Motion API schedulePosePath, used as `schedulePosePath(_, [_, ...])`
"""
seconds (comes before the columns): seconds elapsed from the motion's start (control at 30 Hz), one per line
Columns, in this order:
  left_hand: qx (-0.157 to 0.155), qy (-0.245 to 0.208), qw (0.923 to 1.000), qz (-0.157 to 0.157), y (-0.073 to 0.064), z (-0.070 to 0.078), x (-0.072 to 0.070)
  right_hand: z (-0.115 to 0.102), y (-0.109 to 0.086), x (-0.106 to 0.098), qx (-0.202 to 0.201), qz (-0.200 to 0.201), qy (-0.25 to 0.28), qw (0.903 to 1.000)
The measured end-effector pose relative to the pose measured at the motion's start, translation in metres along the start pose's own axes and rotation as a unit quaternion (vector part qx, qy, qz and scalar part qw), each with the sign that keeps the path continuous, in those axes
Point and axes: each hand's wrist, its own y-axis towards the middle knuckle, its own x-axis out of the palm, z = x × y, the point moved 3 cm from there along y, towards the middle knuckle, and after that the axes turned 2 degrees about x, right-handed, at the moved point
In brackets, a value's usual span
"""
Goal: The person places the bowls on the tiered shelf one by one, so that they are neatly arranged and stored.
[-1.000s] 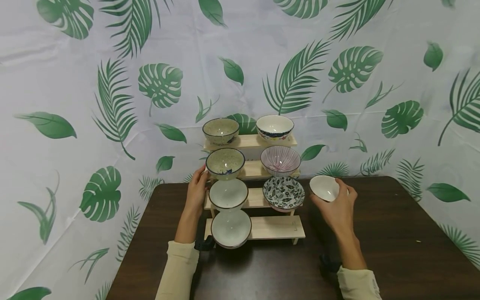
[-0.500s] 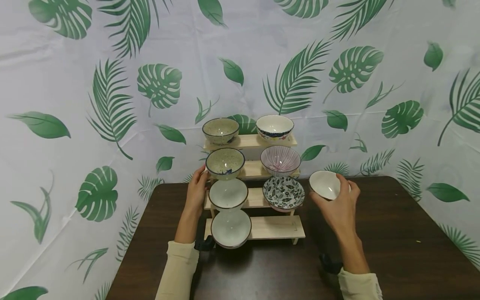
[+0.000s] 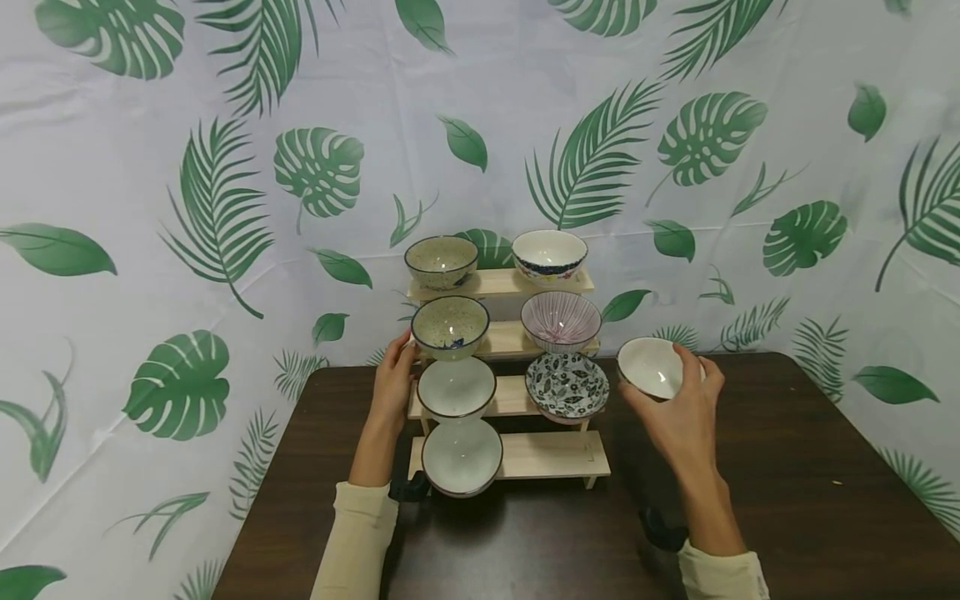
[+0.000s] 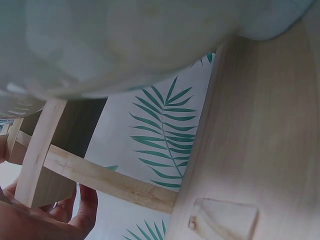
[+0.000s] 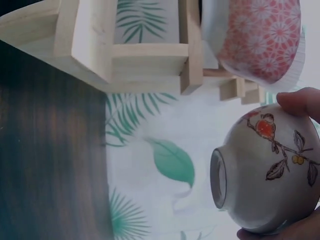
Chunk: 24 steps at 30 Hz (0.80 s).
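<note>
A white bowl (image 3: 649,367) is in my right hand (image 3: 684,410), held above the table to the right of a stepped wooden rack (image 3: 551,454). Thumb and fingers span its sides. The right wrist view shows a bird and branch painted on the bowl's outside (image 5: 272,165). At the rack's left side, my left hand (image 3: 392,385) grips a wooden upright, its fingers (image 4: 87,207) curled behind the wood in the left wrist view. Two speckled bowls (image 3: 450,327) and two pale bowls (image 3: 462,458) line the rack's left. On its right stand a blue-rimmed bowl (image 3: 550,254), a pink-striped bowl (image 3: 561,321) and a black-flowered bowl (image 3: 567,385).
The rack stands on a dark brown table (image 3: 795,467). Behind it hangs a white cloth (image 3: 480,200) printed with green leaves. The bottom step shows bare wood on its right part. A small yellowish scrap (image 3: 837,482) lies on the table at the right.
My right hand and the white bowl have risen slightly in the head view, with the hand shifting a little right. My left hand and the bowls on the rack stay put.
</note>
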Motion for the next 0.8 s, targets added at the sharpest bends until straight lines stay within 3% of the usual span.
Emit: schedulePosePath(0.8, [0.002,-0.013,0.9999,0.003,0.001,0.000,0.002,-0.024,-0.012,-0.014,-0.030,0.026,0.016,0.9991])
